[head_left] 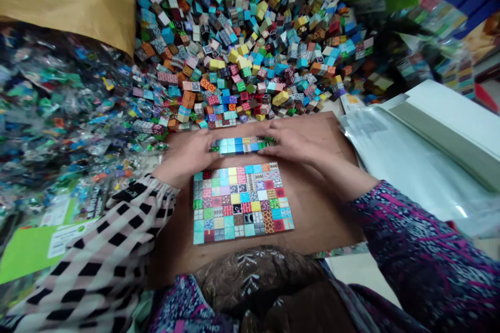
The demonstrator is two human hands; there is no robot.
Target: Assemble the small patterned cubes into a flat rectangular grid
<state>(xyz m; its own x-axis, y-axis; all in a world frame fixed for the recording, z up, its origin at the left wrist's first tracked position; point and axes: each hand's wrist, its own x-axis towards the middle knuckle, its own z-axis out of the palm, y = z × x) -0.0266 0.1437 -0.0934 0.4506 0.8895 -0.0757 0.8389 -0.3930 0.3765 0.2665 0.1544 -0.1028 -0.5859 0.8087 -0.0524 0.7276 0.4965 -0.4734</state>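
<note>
Left hand (186,155) and right hand (291,143) squeeze a single row (242,145) of small printed cubes from its two ends, fingers curled onto the end cubes and pressing inward, so both are grasping the row. The row lies on the board (312,208), between the fingertips and just beyond the grid (241,202), a flat rectangle of cubes already packed side by side, nearer the body than the fingers. A narrow strip of bare board shows between row and grid.

To do this well, my read: keep even pressure from both ends so the middle cubes don't buckle up, keep the row flat on the board, slide it toward the grid parallel to its far edge, and line up the ends with the grid's corners before letting go.

Around: a big pile (250,36) of loose cubes just past the fingertips, its near edge spilling onto the board and close enough to be knocked in. Bagged cubes (58,109) lie left of the left hand. Clear plastic sheets (398,151) and a white box (453,119) sit right of the right hand. A brown paper (70,0) is far left. Sleeves are clear of the grid.
</note>
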